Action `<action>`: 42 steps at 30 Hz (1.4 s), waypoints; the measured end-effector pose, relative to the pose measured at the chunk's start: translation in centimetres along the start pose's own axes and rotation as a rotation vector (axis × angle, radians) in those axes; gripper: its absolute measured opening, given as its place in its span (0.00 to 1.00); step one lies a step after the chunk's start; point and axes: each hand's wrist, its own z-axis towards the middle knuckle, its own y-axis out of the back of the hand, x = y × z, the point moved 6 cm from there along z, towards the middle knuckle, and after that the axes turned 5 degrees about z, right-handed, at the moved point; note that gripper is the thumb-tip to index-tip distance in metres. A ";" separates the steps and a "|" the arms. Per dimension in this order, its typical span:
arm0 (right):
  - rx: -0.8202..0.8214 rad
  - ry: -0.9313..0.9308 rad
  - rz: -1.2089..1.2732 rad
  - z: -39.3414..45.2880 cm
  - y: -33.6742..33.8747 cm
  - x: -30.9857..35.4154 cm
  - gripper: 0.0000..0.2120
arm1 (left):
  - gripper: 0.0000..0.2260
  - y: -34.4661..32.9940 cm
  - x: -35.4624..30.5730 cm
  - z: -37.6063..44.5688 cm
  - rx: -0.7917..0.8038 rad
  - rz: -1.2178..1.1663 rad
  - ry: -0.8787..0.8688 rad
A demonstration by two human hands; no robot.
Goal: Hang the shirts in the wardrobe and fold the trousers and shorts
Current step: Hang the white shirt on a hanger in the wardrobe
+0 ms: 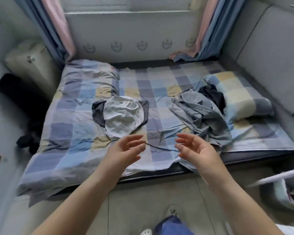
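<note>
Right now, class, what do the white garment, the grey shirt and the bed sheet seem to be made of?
White garment: soft, matte woven or knit fabric, probably cotton; it slumps in folds. Grey shirt: thin matte cloth, creased and crumpled. Bed sheet: light checked fabric, likely cotton, wrinkled, no shine.

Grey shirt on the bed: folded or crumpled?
Crumpled. The grey shirt lies bunched in loose creases on the bed; neither hand touches it.
</note>
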 end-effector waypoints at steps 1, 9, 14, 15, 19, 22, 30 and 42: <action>0.038 -0.017 -0.015 1.6 -1.2 -0.4 0.12 | 0.16 1.2 0.4 0.7 -0.037 -0.016 0.018; 0.147 -0.114 -0.019 14.6 -5.0 -2.1 0.12 | 0.10 5.2 -0.1 10.0 -0.192 -0.078 0.100; 0.173 -0.148 -0.062 25.4 -5.8 -2.4 0.10 | 0.10 7.8 -1.0 17.6 -0.256 -0.074 0.168; 0.182 -0.161 -0.068 27.7 -6.3 -2.6 0.10 | 0.10 8.5 -1.1 19.3 -0.266 -0.071 0.179; 0.206 -0.228 -0.123 35.3 -8.4 -5.3 0.09 | 0.08 11.3 0.3 25.4 -0.311 -0.073 0.248; 0.199 -0.290 -0.171 39.6 -9.5 -8.6 0.08 | 0.07 13.2 2.6 29.3 -0.312 -0.085 0.300; 0.187 -0.392 -0.387 50.6 -12.7 -21.7 0.11 | 0.13 20.0 12.6 44.7 -0.366 0.316 0.291; 0.363 -0.008 -0.916 66.5 -19.6 -40.4 0.20 | 0.25 23.6 30.5 63.5 -0.289 0.704 0.119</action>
